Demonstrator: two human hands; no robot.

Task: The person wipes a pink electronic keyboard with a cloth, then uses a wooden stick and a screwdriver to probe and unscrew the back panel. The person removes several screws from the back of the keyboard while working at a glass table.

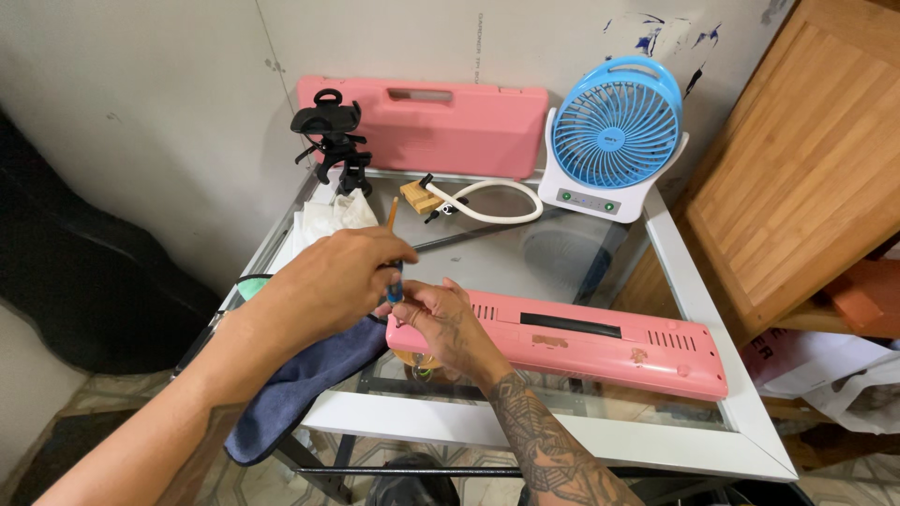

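Keyboard (600, 342) lies underside-up; your right hand (448, 323) pins its end, left hand (333, 281) grips screwdriver (395, 267) upright.

Screwdriver (395, 245): tip and most of the handle hidden inside the left hand (328, 281) | pink keyboard (581, 342): left end covered by the right hand (448, 323) | blue cloth (300, 384): partly under the left forearm | wooden cabinet (806, 159): cut off at the right edge.
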